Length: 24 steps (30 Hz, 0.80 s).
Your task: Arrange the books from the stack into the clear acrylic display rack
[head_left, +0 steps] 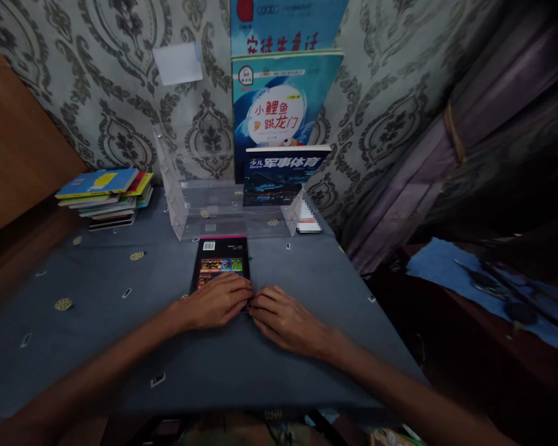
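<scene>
A dark book point(222, 248) with a pink top edge, a barcode and rows of small colour pictures lies face down on the cloth. Across its lower part rests my left hand point(221, 298), fingers together and bent, tips reaching the book's right edge. My right hand point(283, 317) meets it there, its fingers curled closed at the lower right corner. The hands cover the lower half of the book, and the fingertips are partly hidden. Just behind it stands a clear acrylic book rack point(214, 214), holding a dark blue book point(283, 176) and a teal book point(286, 99) upright.
A stack of books point(105, 192) sits at the back left of the table point(297, 384). Another blue book point(288, 25) rises behind the teal one. At the rack's right lies a blurred white object point(309, 218). A tied curtain point(413, 161) hangs beyond the right edge.
</scene>
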Each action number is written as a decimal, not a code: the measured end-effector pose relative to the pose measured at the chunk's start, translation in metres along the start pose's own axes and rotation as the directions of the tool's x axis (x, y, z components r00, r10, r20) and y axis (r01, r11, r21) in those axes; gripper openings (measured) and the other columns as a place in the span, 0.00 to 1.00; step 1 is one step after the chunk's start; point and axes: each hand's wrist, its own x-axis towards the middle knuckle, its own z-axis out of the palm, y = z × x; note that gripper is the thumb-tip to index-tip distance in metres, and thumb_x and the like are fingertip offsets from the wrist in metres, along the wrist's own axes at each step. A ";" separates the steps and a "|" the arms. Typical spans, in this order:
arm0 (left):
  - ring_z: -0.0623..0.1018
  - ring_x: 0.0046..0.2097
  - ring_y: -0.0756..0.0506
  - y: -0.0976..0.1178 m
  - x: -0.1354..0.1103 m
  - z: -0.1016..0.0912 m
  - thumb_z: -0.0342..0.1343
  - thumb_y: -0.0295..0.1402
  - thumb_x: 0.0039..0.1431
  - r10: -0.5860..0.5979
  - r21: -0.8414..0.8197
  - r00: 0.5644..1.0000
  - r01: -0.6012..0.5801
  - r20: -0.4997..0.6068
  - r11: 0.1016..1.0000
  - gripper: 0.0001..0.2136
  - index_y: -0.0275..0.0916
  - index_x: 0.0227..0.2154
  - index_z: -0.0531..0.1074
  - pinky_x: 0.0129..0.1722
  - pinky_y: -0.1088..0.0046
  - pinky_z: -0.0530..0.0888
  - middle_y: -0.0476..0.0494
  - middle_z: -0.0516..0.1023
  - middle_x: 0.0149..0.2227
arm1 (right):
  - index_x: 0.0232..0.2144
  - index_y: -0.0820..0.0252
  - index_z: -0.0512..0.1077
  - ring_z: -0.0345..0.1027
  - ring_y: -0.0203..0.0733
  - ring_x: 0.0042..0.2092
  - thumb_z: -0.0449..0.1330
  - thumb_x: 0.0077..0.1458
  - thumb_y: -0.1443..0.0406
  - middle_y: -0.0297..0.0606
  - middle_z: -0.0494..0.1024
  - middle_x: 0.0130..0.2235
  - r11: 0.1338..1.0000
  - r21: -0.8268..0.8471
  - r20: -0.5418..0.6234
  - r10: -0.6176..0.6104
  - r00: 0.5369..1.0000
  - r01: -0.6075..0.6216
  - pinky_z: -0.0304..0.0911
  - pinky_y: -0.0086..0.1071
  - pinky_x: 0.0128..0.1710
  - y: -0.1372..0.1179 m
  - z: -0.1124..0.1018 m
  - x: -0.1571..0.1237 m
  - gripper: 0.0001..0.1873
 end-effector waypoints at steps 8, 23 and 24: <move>0.76 0.50 0.44 -0.009 0.005 0.005 0.44 0.30 0.70 0.027 0.035 0.999 -0.026 -0.025 0.999 0.12 0.35 0.43 0.73 0.54 0.63 0.72 0.38 0.77 0.47 | 0.41 0.65 0.75 0.70 0.44 0.45 0.54 0.64 0.71 0.43 0.80 0.39 0.987 -0.008 -0.051 -0.159 0.986 0.159 0.70 0.38 0.48 0.013 0.003 0.004 0.09; 0.77 0.51 0.44 -0.013 0.003 0.015 0.45 0.30 0.70 -0.003 0.001 0.991 0.003 -0.133 1.000 0.12 0.34 0.44 0.74 0.53 0.62 0.73 0.38 0.78 0.48 | 0.44 0.63 0.75 0.73 0.43 0.45 0.55 0.63 0.71 0.41 0.81 0.38 0.993 0.111 -0.090 -0.035 0.995 0.045 0.68 0.42 0.53 0.015 0.006 0.002 0.11; 0.76 0.51 0.43 -0.013 0.003 0.015 0.45 0.30 0.70 -0.014 0.001 0.991 0.014 -0.135 1.000 0.12 0.35 0.46 0.73 0.53 0.61 0.73 0.38 0.78 0.48 | 0.45 0.63 0.75 0.73 0.43 0.45 0.54 0.63 0.70 0.41 0.81 0.39 0.993 0.111 -0.081 -0.019 0.997 0.028 0.68 0.42 0.53 0.015 0.006 0.002 0.11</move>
